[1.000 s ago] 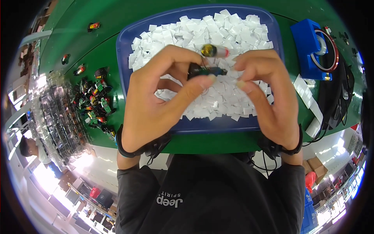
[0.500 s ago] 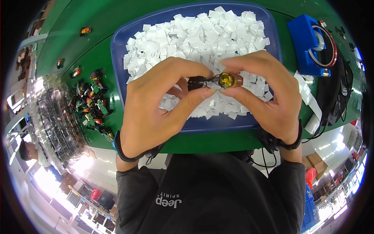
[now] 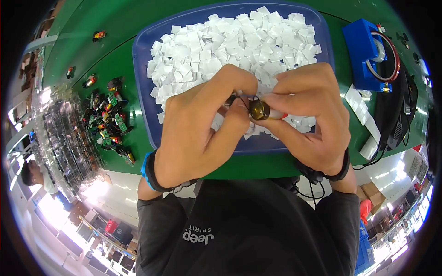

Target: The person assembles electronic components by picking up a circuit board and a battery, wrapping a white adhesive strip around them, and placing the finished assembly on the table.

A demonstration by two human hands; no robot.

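Over a blue tray (image 3: pixel 140 87) heaped with small white square pieces (image 3: pixel 193 55), both my hands work on one small wired part. In the closed fingers of my right hand (image 3: pixel 317 110) is a short cylinder with a yellow-brown end (image 3: pixel 259 110); a bit of red shows beyond it. My left hand (image 3: pixel 195 131) pinches a small black piece (image 3: pixel 231 99), mostly hidden behind the thumb and forefinger. Thin dark wires (image 3: pixel 245 102) run between the two pieces. The fingertips of the two hands are close together.
On the green table left lies a pile of small wired parts with green circuit boards (image 3: pixel 108 119), beside stacked clear plastic trays (image 3: pixel 66 142). Right stand a blue tape dispenser (image 3: pixel 359 55), a white strip (image 3: pixel 363 110) and a black bag (image 3: pixel 391 110). A person (image 3: pixel 34 175) is far left.
Both hands have drawn slightly nearer each other. The yellow-ended cylinder has tipped and moved a little lower and left; my left fingers now cover more of the black piece.
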